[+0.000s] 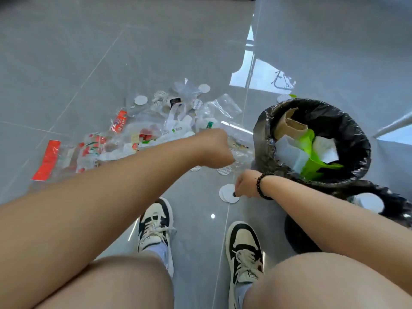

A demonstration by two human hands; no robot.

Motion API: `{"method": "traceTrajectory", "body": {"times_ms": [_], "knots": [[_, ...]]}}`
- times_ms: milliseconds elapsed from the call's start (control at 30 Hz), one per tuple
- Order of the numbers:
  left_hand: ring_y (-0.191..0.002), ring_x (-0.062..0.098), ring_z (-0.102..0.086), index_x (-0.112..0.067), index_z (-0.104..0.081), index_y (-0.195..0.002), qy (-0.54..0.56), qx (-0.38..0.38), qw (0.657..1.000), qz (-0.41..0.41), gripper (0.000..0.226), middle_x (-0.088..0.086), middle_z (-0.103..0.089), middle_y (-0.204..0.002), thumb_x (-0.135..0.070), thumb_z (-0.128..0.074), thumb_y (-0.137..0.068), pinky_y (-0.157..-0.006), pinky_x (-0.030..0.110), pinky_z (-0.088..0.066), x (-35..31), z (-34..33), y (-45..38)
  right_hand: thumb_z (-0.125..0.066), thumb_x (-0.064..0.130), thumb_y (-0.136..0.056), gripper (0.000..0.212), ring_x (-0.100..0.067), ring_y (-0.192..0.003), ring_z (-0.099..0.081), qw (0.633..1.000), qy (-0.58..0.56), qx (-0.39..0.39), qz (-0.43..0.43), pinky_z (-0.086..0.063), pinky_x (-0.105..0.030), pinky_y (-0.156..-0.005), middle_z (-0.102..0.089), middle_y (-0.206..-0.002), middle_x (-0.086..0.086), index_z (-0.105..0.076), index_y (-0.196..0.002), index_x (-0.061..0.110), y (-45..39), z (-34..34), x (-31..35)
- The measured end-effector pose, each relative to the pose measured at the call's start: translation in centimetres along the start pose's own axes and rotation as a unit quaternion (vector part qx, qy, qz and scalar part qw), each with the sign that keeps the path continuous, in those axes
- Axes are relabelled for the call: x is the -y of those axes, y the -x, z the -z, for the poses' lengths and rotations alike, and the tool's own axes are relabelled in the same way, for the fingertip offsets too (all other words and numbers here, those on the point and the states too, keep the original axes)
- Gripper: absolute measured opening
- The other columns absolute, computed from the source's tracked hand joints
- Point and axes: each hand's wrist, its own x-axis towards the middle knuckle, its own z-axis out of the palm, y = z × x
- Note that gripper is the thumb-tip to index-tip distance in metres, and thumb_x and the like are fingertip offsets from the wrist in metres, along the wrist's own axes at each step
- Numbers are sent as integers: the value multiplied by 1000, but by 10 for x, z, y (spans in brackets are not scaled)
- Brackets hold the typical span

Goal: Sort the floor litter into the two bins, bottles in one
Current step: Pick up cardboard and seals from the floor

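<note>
My left hand (216, 150) reaches out over the floor and grips a crumpled clear plastic wrapper (242, 150) just left of the black-lined bin (263, 130). That bin holds cardboard, green plastic and white pieces. My right hand (245, 185), with a bead bracelet at the wrist, is low beside the bin. Its curled fingers pinch a small dark piece (234, 194) over a white disc (226, 192) on the floor. A second bin (392, 204) with a black liner shows partly at the right, behind my right forearm.
A litter pile (156, 128) of clear bags, red-printed wrappers and white discs spreads across the grey tiles ahead and to the left. A red-striped bag (48, 159) lies at the far left. My two sneakers (156, 224) stand below the hands.
</note>
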Motion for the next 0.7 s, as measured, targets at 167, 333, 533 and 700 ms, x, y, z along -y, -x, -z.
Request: {"method": "traceTrajectory", "body": {"times_ms": [167,333,533,700], "knots": [[-71,17,-56,-20,-54,-80,236,-12,969,68,5,3,-58,-85,-17,-55,-83,-69,32,-50,43,-58,-49,-55,32,-92,42,-23,-108,-53,997,47,44,-36,-43,-29,-88,-55,-121,-6,-52,-126,9,-73,-49,-11],[-75,14,-67,-17,-59,-103,565,19,795,222,16,5,-70,-96,-7,-52,-93,-68,26,-51,81,-98,-78,-60,28,-87,56,-28,-126,-45,996,-30,-76,-44,-42,-37,-102,-43,-139,-11,-39,-136,11,-135,-51,-18],[-74,13,-66,-12,-59,-110,591,-37,747,301,21,5,-70,-95,-4,-49,-93,-65,24,-50,124,-129,-71,-75,32,-71,65,-32,-118,-37,995,27,-98,5,-45,-40,-94,-35,-126,-11,-39,-123,15,-147,-76,-21],[-71,12,-67,-12,-59,-109,598,-40,736,314,20,7,-72,-98,-3,-52,-92,-62,23,-50,132,-137,-70,-77,29,-69,59,-28,-117,-37,996,-9,-90,14,-48,-41,-91,-39,-122,-7,-43,-116,18,-153,-85,-26]]}}
